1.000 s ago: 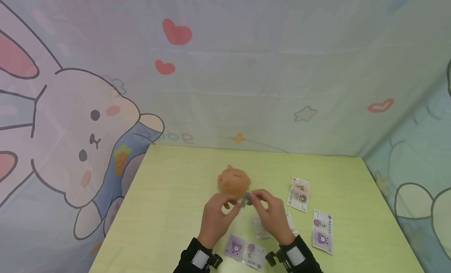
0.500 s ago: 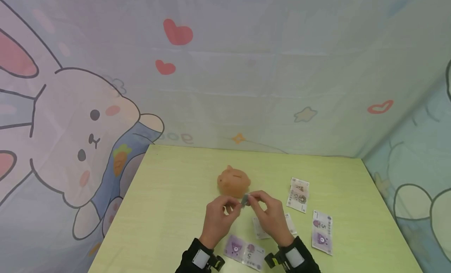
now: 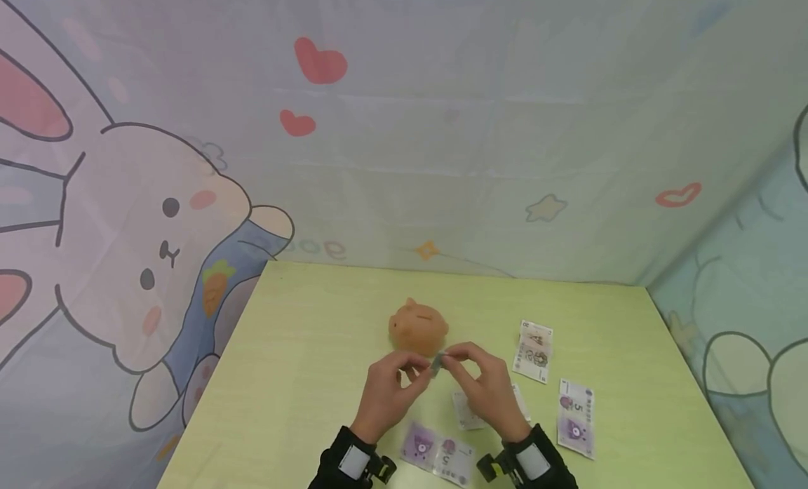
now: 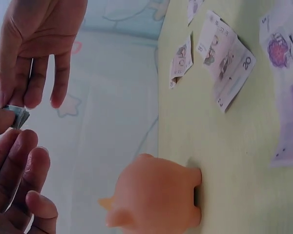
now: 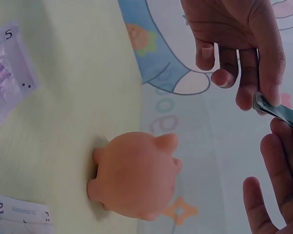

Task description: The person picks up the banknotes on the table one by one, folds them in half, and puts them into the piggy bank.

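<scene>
A small, folded blue-green banknote (image 5: 277, 109) is pinched between both hands above the table. My left hand (image 3: 390, 391) holds one end between thumb and fingers. From the other side, my right hand (image 3: 485, 385) pinches the opposite end with its thumb and index finger. In the left wrist view the note (image 4: 18, 116) shows several stacked layers at its edge. An orange piggy bank (image 3: 418, 327) with a slot on its back stands just beyond the fingertips; its body (image 5: 134, 175) is in the right wrist view too.
On the pale yellow table (image 3: 303, 349) lie a purple 5 note (image 3: 437, 452) between the forearms, another purple 5 note (image 3: 576, 419) on the right, and a 20 note (image 3: 534, 351) behind it. One more note (image 3: 467, 412) is partly hidden under my right hand. A printed cloth backdrop (image 3: 442, 159) hangs behind.
The folded note looks narrower and has tilted slightly between the fingertips. Both hands have stayed nearly in place; the piggy bank and loose notes have not moved.
</scene>
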The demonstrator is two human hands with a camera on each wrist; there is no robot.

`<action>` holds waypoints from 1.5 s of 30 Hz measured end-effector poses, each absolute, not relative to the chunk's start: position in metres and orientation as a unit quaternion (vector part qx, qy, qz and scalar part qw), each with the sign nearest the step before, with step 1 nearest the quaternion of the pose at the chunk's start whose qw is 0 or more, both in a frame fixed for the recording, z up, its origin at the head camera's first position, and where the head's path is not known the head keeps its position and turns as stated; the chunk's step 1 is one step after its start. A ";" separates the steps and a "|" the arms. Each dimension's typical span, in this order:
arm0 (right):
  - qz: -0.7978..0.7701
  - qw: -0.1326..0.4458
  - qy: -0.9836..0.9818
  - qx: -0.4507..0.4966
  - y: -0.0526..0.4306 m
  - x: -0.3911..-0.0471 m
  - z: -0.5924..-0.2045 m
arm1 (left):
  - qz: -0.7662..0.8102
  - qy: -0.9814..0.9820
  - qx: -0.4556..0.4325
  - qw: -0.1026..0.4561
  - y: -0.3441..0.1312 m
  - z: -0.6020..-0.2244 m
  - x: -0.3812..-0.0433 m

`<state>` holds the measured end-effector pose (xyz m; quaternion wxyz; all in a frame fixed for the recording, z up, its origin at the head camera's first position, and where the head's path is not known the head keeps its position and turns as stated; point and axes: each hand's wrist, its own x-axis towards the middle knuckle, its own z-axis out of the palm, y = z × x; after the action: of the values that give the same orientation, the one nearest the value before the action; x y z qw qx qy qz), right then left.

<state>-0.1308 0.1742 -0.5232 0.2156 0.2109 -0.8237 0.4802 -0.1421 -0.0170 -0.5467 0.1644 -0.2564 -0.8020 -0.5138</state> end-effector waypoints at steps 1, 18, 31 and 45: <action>0.483 0.215 -0.823 0.209 0.174 -0.131 -0.524 | -0.519 -0.799 -0.254 0.164 -0.017 -0.547 -0.142; 0.482 0.212 -0.824 0.208 0.165 -0.127 -0.512 | -0.526 -0.790 -0.254 0.187 -0.018 -0.549 -0.142; 0.437 0.232 -0.843 0.212 0.180 -0.172 -0.536 | -0.417 -0.850 -0.213 0.243 -0.033 -0.575 -0.175; 0.384 0.235 -0.868 0.210 0.174 -0.230 -0.532 | -0.389 -0.886 -0.235 0.093 -0.049 -0.593 -0.263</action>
<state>-0.2301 0.1744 -0.5320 0.2354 0.2101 -0.8675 0.3844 -0.2629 -0.0488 -0.5932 0.0927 -0.2354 -0.8859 -0.3889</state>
